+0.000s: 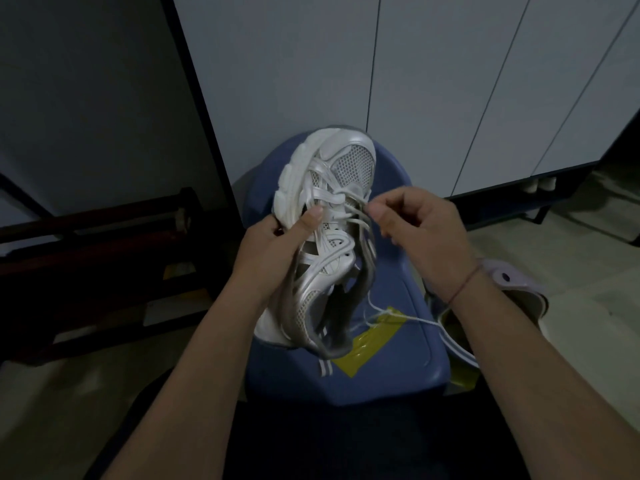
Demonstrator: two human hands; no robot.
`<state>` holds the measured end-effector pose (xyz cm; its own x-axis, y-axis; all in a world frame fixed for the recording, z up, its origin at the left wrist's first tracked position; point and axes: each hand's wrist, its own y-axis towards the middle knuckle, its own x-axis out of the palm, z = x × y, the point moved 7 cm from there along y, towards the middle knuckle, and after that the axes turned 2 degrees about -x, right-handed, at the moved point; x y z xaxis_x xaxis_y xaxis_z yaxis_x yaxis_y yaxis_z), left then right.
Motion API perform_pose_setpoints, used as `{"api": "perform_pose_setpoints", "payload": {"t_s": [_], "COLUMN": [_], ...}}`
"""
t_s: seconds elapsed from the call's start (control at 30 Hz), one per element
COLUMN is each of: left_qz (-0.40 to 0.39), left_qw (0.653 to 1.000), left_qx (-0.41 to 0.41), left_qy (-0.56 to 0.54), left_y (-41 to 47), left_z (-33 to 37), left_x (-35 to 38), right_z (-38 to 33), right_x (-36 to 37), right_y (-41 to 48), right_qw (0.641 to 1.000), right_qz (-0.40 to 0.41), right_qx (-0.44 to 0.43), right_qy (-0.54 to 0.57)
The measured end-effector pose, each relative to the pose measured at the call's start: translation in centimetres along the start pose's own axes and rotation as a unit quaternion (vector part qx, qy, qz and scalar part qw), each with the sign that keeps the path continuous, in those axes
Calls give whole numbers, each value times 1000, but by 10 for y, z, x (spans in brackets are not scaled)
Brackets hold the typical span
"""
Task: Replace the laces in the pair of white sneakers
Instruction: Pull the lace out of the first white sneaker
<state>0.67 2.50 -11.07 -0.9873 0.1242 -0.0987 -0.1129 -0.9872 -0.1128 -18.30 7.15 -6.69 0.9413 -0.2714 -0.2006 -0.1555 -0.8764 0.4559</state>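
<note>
A white mesh sneaker [341, 164] is held toe-away above a blue plastic stool [398, 289]. My left hand [277, 244] grips its left side by the sole, thumb pressed on the laces. My right hand [415, 223] pinches a white lace [356, 214] near the upper eyelets between thumb and forefinger. Loose lace ends hang down along the shoe's right side. A thin white string [401, 315] lies across the stool seat. A second sneaker [512, 289] rests on the floor at the right, partly hidden behind my right forearm.
A yellow packet [367, 344] lies on the stool under the shoe's heel. White cabinet doors [450, 81] stand behind. A dark wooden bench [104, 254] is at the left. Pale floor tiles [571, 341] show at the right.
</note>
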Motion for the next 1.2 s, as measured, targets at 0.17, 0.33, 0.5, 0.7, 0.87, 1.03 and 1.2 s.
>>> {"api": "perform_pose_setpoints", "payload": {"t_s": [0.17, 0.33, 0.5, 0.7, 0.87, 1.03, 1.2], "left_qz": [16, 18, 20, 24, 28, 30, 33], "left_qw": [997, 989, 988, 994, 996, 992, 988], "left_qx": [31, 58, 44, 38, 30, 38, 54], "left_qy": [75, 134, 145, 103, 76, 116, 141], "left_y": [0, -4, 0, 2, 4, 2, -1], "left_z": [3, 5, 2, 1, -3, -2, 2], "left_x": [3, 7, 8, 3, 2, 4, 8], "right_z": [1, 0, -13, 0, 21, 0, -12], "right_x": [11, 11, 15, 1, -6, 10, 20], "right_y": [-3, -3, -4, -4, -2, -4, -4], "right_qw": [995, 980, 935, 990, 997, 981, 925], "right_qz": [-21, -10, 3, 25, 58, 15, 38], "right_qx": [-23, -68, -167, -82, 50, -71, -156], "right_qy": [-92, -189, -313, -111, -4, -181, -344]}}
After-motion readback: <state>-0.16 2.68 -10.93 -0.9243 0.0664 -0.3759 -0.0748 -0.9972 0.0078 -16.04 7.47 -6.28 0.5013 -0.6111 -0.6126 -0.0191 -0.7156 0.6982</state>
